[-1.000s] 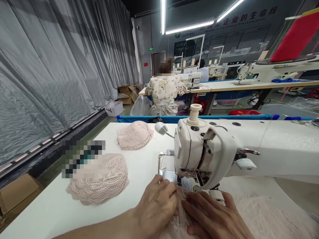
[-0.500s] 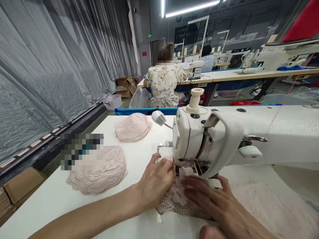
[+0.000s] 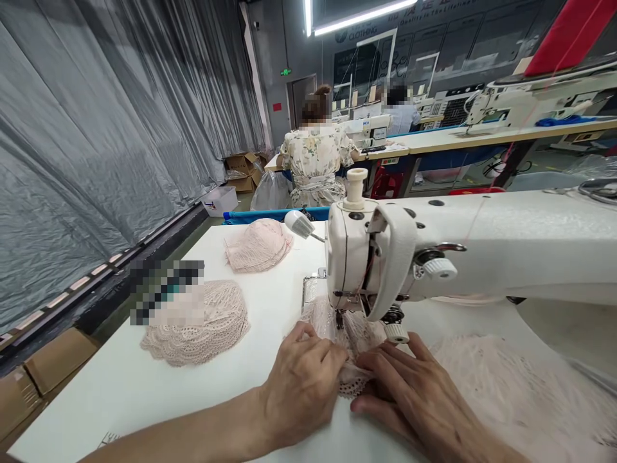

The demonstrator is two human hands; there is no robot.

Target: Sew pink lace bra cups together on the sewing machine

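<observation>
A pale pink lace piece [image 3: 322, 315] lies under the needle area of the white sewing machine [image 3: 486, 241]. My left hand [image 3: 308, 379] is closed on the lace at the left, its fingers curled into the cloth in front of the needle. My right hand [image 3: 409, 392] pinches the scalloped lace edge from the right, thumb below and fingers on top. Between both hands the edge is bunched and slightly raised. The fingertips of both hands are partly hidden by the fabric.
To the left lies a stack of beige lace pieces [image 3: 202, 331], with pink moulded cups [image 3: 259, 244] behind it. More pale lace [image 3: 520, 379] spreads right of my hand. A small lamp [image 3: 299, 225] juts from the machine head. Ahead, a person in a floral top [image 3: 315, 154] sits at another table.
Both hands have drawn closer together at the lace edge and nearer to me. More lace shows behind the needle, and the view has shifted slightly.
</observation>
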